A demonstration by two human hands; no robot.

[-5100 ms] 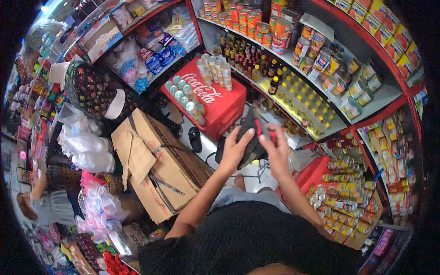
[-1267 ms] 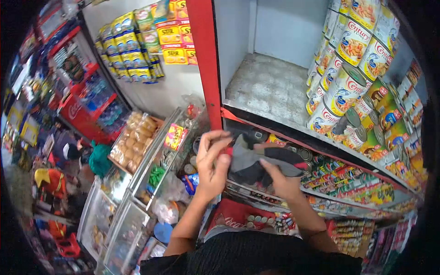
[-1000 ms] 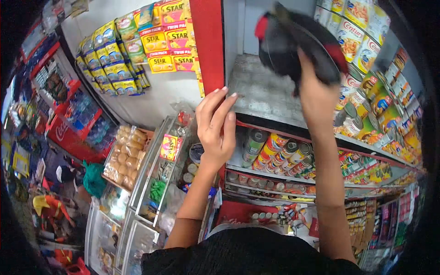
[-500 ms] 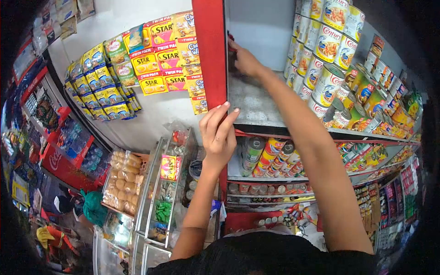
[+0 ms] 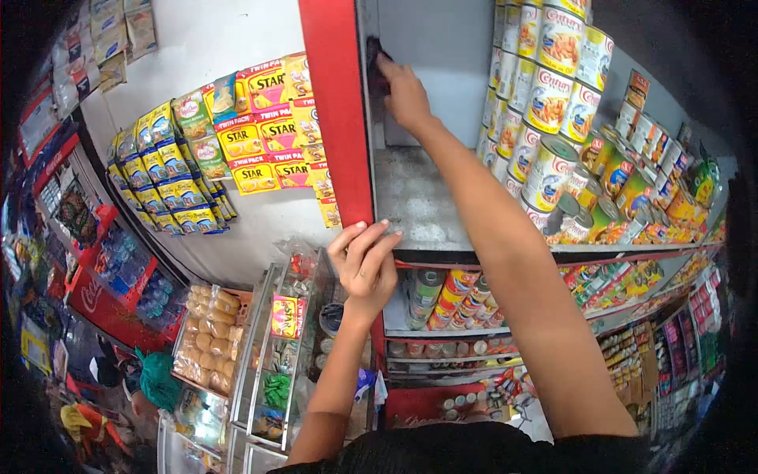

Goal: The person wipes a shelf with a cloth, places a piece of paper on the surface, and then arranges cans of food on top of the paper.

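My right hand point(image 5: 407, 93) presses a dark cloth point(image 5: 377, 67) flat to the inner left wall of the upper shelf compartment; the cloth is partly hidden by my fingers. Under it lies the dusty, stained shelf board point(image 5: 410, 186). Lower down, my left hand point(image 5: 365, 265) rests with its fingertips on the lower part of the red post point(image 5: 338, 110), near the shelf's front corner. Its fingers are stretched out and hold nothing. Stacked tuna cans point(image 5: 550, 99) stand to the right of my right forearm.
Hanging seasoning sachets point(image 5: 264, 134) cover the white wall at left. Bagged bread rolls point(image 5: 212, 340) and a glass display case point(image 5: 272, 379) are below. More cans point(image 5: 454, 300) fill the lower shelf, and a red drinks cooler point(image 5: 99, 292) stands at far left.
My right hand has moved up the inner wall with the cloth. The view has shifted, so the shelf and post sit lower and further left. My left hand stays at the post.
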